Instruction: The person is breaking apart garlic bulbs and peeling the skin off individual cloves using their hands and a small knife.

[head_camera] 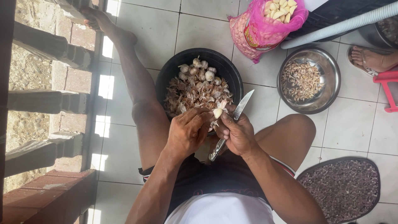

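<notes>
Garlic clove (pixel 217 113) sits pinched between both hands over the black tub (pixel 166 81) — peeling looks underway. Left hand (pixel 187 132) grips the clove; right hand (pixel 237 133) clasps a knife (pixel 242 104) too. Next, I'd judge, needs a careful blade under the skin.

Garlic (pixel 198 85) in tub (pixel 166 76), bowl (pixel 331 85) right
</notes>
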